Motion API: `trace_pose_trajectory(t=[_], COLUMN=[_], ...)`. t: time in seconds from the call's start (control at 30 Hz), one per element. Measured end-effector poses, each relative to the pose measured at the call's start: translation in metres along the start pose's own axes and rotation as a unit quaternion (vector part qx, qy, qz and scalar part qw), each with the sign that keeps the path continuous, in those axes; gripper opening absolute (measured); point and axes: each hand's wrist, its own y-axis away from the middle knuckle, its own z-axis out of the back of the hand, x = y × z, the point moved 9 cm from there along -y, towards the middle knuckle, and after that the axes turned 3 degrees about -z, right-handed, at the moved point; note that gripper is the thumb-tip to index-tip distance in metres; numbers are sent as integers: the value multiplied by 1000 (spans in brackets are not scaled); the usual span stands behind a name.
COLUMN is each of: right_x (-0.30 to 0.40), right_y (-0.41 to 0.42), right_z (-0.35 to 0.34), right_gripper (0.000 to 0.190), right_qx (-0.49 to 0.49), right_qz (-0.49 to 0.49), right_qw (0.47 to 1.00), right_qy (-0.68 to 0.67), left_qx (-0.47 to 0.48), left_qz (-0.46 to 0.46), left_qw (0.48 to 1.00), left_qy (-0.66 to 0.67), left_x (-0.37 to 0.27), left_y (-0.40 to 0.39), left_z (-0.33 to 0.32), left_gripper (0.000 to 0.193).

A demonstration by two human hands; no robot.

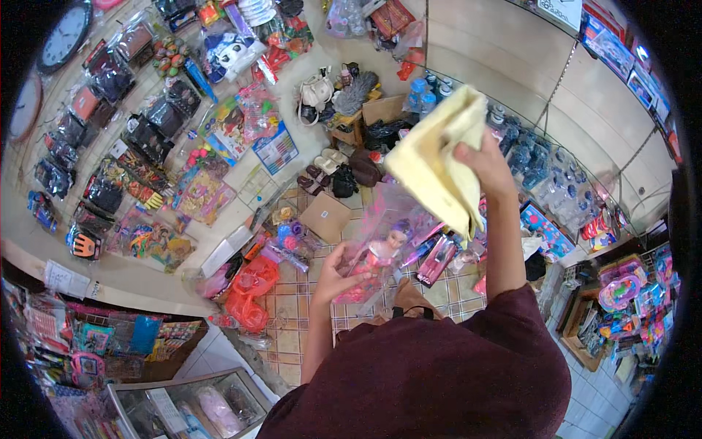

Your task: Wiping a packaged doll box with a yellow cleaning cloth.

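Note:
My left hand [343, 274] grips the lower left side of a doll in clear and pink plastic packaging [384, 244]; the doll has purple hair and a pink and red outfit. Raised at the upper right, my right hand [482, 162] holds a folded pale yellow cloth [433, 159], slightly blurred, above the package and apart from it. Just right of the doll package, another boxed doll with a pink front [437, 259] lies low down, among more packaged toys.
A cardboard piece [326, 217] and red plastic bags [252, 291] lie on the tiled floor. Shoes [329, 162] stand near a wooden stool [351, 129]. Bottles [554, 181] line the right side. Packaged goods hang at left; a glass-topped case [186, 411] is at lower left.

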Motion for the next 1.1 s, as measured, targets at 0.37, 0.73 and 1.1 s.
trace_pose_trajectory(t=[0.37, 0.73, 1.1], right_x=[-2, -58, -67], right_y=[-13, -14, -18], right_z=[-84, -60, -27], right_gripper=[53, 46, 57], right_qx=[253, 242, 150], right_qz=[-28, -104, -81], right_qw=[946, 943, 952], right_qy=[200, 204, 255], left_qx=[-60, -87, -124], left_qz=[8, 16, -25], left_qw=[998, 994, 979], left_qy=[3, -58, -158], left_x=[6, 23, 25], left_y=[17, 28, 33], left_z=[5, 7, 11], left_gripper=[74, 74, 70])
